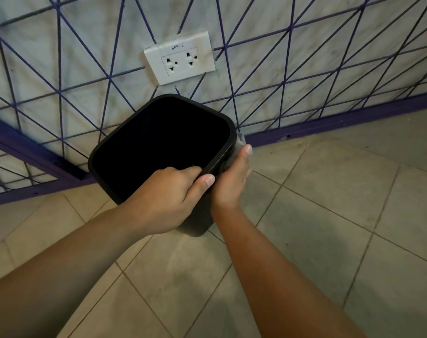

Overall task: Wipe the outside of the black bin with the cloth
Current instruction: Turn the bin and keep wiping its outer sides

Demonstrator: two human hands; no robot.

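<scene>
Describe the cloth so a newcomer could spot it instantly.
Start at the black bin against the patterned wall. On its right outer side, the right hand presses a pale grey cloth, mostly hidden, the only soft, light thing against the dark plastic.

A white double socket (180, 57) sits on the wall (329, 57), marked "BPP-2" above its holes. The wall is pale and marbled, crossed by thin purple lines in triangles. A purple skirting (341, 123) runs along its foot. Beige tiles cover the floor (329, 215).
</scene>
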